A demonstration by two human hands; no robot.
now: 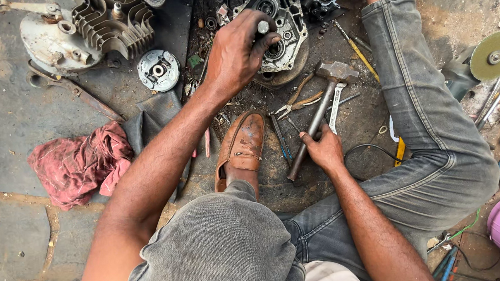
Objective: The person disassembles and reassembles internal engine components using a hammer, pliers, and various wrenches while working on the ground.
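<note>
Gripping a hammer with the right hand, fingers curled tight round the lower part of the handle. Lying on the dirty floor, the hammer, long and thin, pointing up and to the right, away from the body. Sitting at the far end, the grey metal head; reaching down to the left, near a brown shoe, the dull grey handle. Looking worn and dusty all over.

Pinching a small round metal part with the left hand, fingertips bunched together over an engine case. Looking grey, greasy and full of holes, the case, lying just past the hammer head.

Lying between shoe and hammer, pliers. Resting off to the left, a red rag, a finned cylinder and a small round disc. Sitting far right, a green grinding wheel.
</note>
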